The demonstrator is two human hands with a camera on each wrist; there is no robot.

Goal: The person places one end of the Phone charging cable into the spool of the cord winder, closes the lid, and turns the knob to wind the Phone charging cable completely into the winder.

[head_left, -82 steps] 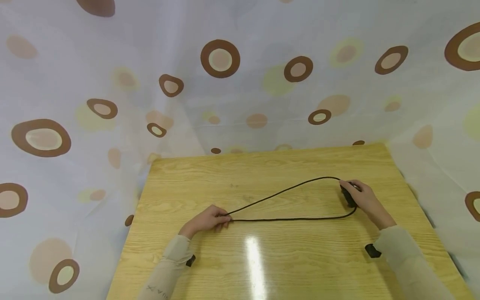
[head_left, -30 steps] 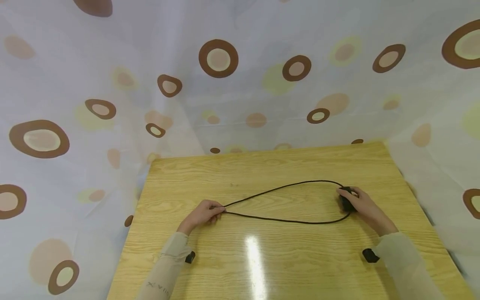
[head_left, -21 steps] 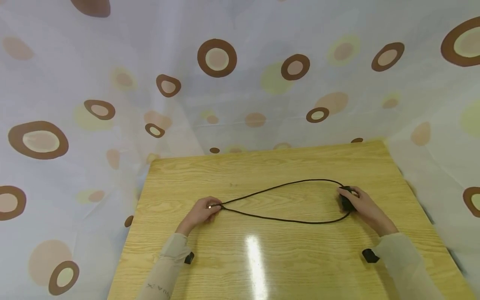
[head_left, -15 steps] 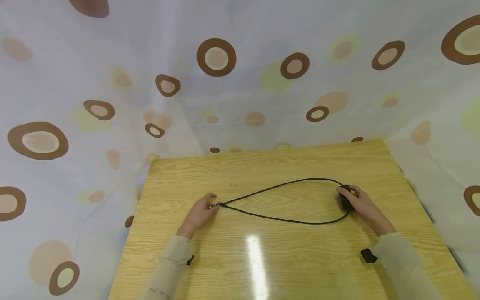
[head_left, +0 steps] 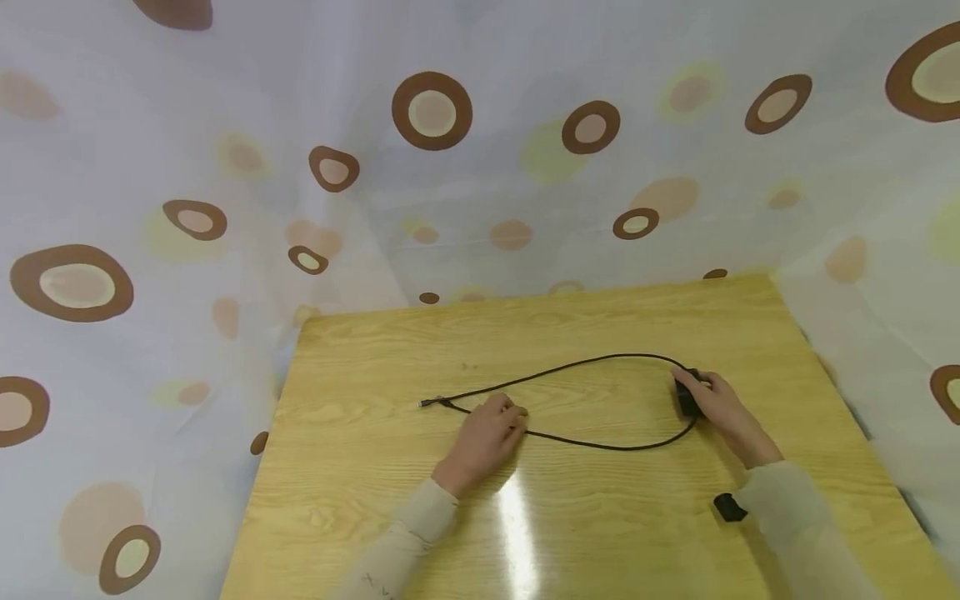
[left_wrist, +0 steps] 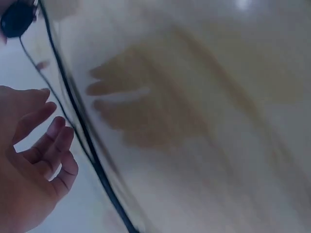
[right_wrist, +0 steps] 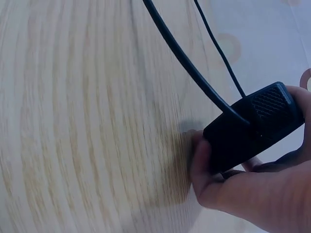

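A black cable lies in a long loop on the table, with a plug at its left tip. At the loop's right end my right hand grips a small black box-shaped device. The right wrist view shows fingers and thumb round this black device, which has a ridged patch, and cable strands running to it. My left hand is over the loop's near strand, covering part of it. In the left wrist view its fingers are loosely bent beside the cable, pinching nothing.
The wood-grain table has a bright glare streak near its middle front. Spotted white sheeting encloses its back and sides. A black block sits at my right sleeve.
My left hand has let go of the cable's plug end and moved right along the near strand, leaving the plug on the table. My right hand keeps its grip on the black device.
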